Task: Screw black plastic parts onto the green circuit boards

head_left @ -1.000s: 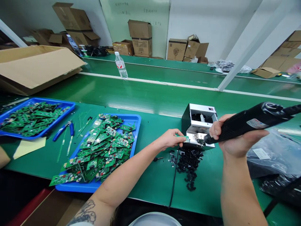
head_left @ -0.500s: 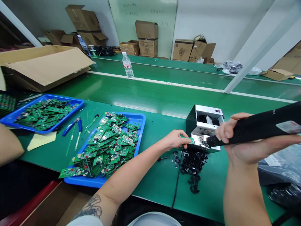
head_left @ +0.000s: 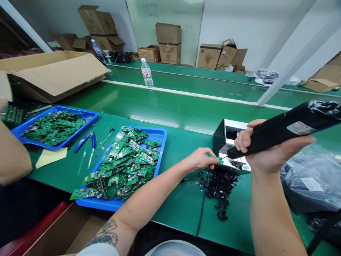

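My left hand [head_left: 203, 159] pinches a small green circuit board [head_left: 220, 161] in front of the screw feeder [head_left: 218, 138], a black and silver box. My right hand [head_left: 269, 156] is wrapped round a black electric screwdriver [head_left: 277, 133], held slanting. Its thin bit points down left and meets or nearly meets the board; exact contact is too small to tell. Just below the feeder lies a heap of small black parts [head_left: 221, 186]. Left of my forearm, a blue tray [head_left: 162, 144] holds a pile of circuit boards [head_left: 126, 160].
A second blue tray [head_left: 93, 115] of boards, blue-handled cutters [head_left: 82, 142] and a yellow paper [head_left: 52, 157] lie left. Another person's arm [head_left: 13, 156] reaches in there. A water bottle [head_left: 147, 73] stands behind. Plastic bags [head_left: 314, 177] lie right; a black cable [head_left: 201, 213] crosses the front.
The screwdriver has moved left from the feeder's front, and its bit is now at the board. My left hand still pinches the board in nearly the same place.
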`<state>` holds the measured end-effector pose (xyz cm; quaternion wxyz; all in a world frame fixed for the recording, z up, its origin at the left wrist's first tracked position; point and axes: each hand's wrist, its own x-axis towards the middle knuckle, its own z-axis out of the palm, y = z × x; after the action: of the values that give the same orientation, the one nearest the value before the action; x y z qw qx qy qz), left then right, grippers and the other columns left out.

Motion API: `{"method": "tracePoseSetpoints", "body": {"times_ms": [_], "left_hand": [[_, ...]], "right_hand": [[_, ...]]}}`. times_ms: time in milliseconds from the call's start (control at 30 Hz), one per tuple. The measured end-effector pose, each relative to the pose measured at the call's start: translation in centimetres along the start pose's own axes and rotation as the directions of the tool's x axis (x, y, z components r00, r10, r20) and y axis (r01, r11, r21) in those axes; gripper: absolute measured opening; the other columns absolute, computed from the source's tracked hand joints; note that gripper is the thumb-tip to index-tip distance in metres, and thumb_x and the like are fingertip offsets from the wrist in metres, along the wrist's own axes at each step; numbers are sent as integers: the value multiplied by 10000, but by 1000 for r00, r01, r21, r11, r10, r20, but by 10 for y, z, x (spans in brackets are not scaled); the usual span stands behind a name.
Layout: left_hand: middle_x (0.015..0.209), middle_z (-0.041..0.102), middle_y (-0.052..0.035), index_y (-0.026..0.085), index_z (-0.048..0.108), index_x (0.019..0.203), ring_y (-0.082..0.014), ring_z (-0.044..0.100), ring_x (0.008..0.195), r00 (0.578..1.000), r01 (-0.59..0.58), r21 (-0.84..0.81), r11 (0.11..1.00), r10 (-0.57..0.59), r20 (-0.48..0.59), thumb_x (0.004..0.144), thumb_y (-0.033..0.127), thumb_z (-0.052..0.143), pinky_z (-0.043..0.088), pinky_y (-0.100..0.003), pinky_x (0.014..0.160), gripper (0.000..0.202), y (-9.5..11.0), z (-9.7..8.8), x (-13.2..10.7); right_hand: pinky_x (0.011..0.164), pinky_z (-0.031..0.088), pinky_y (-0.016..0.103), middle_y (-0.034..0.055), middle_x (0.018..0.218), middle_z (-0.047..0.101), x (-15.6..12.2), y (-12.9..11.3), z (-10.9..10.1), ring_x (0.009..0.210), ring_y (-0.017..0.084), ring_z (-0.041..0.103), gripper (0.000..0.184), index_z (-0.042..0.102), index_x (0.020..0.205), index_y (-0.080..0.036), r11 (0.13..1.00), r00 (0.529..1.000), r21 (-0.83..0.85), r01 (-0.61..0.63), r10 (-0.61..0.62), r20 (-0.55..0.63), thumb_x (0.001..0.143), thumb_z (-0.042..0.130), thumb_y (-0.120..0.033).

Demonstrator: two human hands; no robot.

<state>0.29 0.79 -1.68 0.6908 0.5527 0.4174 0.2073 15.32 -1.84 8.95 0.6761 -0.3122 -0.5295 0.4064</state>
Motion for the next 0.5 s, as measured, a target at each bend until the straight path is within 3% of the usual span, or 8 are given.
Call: {"method": "tracePoseSetpoints", "body": {"times_ms": [500], "left_hand": [[565, 598, 18, 164, 556, 819, -61, 403, 447, 999, -36, 31, 999, 37, -17, 758, 378, 711, 260, -198, 443, 271, 0, 1, -2]], "right_hand": [[354, 313, 261, -36, 470, 498, 0, 11, 1, 342, 119, 421, 712, 636, 817, -217, 1000, 998, 10, -7, 7, 64, 622, 516, -892]]}}
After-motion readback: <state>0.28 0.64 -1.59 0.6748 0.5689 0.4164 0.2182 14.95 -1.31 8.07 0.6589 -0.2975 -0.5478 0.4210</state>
